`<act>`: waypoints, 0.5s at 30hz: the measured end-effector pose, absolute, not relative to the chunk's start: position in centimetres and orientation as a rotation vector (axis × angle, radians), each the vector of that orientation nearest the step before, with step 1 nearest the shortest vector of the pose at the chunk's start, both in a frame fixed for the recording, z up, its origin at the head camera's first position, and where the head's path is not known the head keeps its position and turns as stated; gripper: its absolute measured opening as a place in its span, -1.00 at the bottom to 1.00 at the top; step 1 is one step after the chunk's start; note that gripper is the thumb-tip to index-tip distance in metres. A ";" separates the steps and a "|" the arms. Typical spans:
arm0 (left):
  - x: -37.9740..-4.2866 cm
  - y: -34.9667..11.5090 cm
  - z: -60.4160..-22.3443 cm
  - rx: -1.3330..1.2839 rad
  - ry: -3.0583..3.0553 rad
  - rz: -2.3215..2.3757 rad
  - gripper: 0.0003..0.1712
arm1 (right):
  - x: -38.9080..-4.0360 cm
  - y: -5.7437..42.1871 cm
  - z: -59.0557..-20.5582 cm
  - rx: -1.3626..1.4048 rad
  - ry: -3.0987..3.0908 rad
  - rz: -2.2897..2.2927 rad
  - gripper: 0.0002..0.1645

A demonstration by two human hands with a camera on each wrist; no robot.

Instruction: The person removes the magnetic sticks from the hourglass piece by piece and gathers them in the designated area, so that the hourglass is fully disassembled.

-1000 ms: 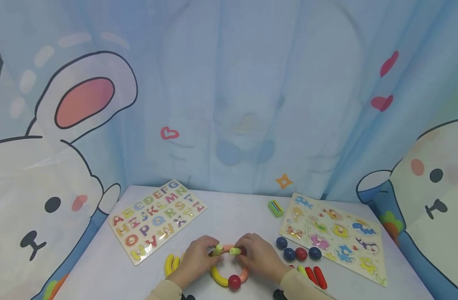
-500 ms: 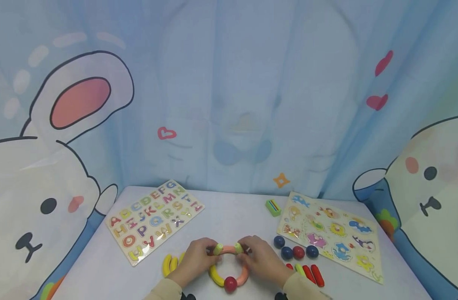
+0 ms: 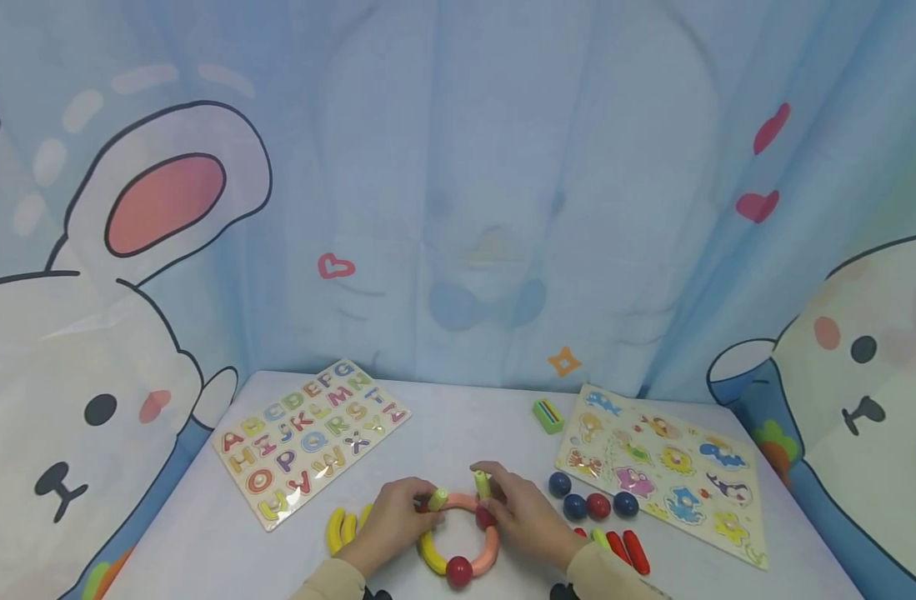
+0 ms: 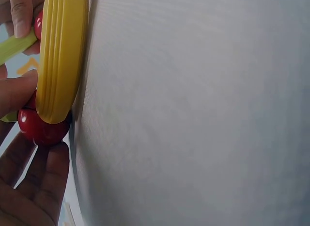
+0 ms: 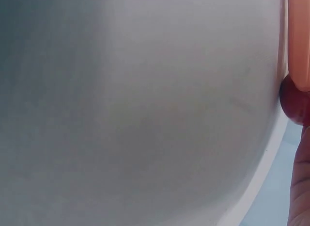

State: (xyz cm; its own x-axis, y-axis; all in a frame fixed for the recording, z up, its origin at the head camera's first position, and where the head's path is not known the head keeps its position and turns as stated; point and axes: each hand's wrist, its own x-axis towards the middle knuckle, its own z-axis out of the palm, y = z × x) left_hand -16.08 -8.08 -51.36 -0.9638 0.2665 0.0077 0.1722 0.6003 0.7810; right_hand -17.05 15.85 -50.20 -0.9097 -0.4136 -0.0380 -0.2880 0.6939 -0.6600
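Observation:
A ring of curved yellow and orange pieces joined by red balls lies at the table's front. My left hand holds a red ball at the ring's far left between thumb and fingertips; a light green stick shows by its thumb. At the far right, my right hand pinches another green stick, which stands nearly upright above a red ball. One more red ball sits at the ring's near side. Only a finger of the right hand shows in the right wrist view.
Yellow curved pieces lie left of the left hand. Right of the right hand are blue balls, a red ball and red sticks. Behind stand a letter board, an animal board and a small green block.
The right green stick has swung from pointing inward to nearly upright, and the right index finger has risen with it. The left hand stays at its ball.

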 end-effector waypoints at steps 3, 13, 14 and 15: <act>-16.1 -8.1 -51.4 0.381 2.712 1.305 -0.71 | -17.0 15.9 -50.2 -0.579 2.725 -1.041 -0.29; -16.0 -8.2 -51.2 0.375 2.699 1.317 -0.71 | -17.0 15.8 -49.7 -0.522 2.736 -1.225 -0.15; -16.0 -8.2 -51.2 0.370 2.697 1.315 -0.71 | -16.9 15.9 -49.6 -0.520 2.734 -1.241 -0.14; -16.0 -8.2 -51.3 0.365 2.694 1.316 -0.71 | -16.8 16.0 -49.4 -0.509 2.733 -1.251 -0.14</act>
State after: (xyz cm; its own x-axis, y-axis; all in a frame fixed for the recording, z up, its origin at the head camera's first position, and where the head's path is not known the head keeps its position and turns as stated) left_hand -15.96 -8.23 -51.26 -0.9635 0.2678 -0.0033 0.1620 0.5927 0.7889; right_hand -16.80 15.97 -49.36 -0.9401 -0.3368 0.0534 -0.2606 0.6086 -0.7495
